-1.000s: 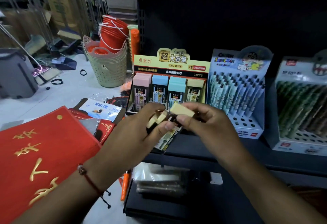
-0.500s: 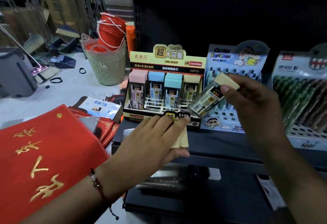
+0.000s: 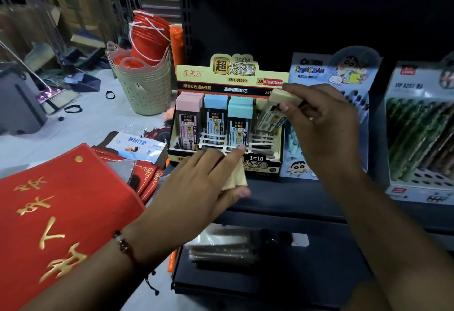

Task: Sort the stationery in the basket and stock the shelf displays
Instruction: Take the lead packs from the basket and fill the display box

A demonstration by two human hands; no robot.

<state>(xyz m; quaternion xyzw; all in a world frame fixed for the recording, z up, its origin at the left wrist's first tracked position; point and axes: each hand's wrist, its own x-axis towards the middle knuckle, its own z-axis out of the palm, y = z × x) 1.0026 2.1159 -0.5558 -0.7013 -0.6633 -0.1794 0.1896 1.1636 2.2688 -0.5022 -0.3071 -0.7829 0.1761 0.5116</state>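
Note:
A yellow display box [image 3: 231,82] of pencil-lead cases stands on the dark shelf [image 3: 282,202]. It holds pink [image 3: 188,116], blue [image 3: 215,114] and teal [image 3: 240,119] capped cases in slots. My right hand [image 3: 321,124] pinches a cream-capped lead case [image 3: 277,109], tilted, over the box's rightmost slot. My left hand [image 3: 204,183] is in front of the box and holds more cream-capped cases [image 3: 237,178] between thumb and fingers.
A cartoon pen display [image 3: 331,75] and a green pen display [image 3: 422,134] stand right of the box. A red bag with gold characters [image 3: 56,212] lies at left. Stacked baskets [image 3: 145,82] are on the floor behind. Wrapped packs [image 3: 221,244] lie on the lower shelf.
My right hand has carried one cream-capped case from my left hand up and over to the box's right slot. My left hand has stayed low with the other cases.

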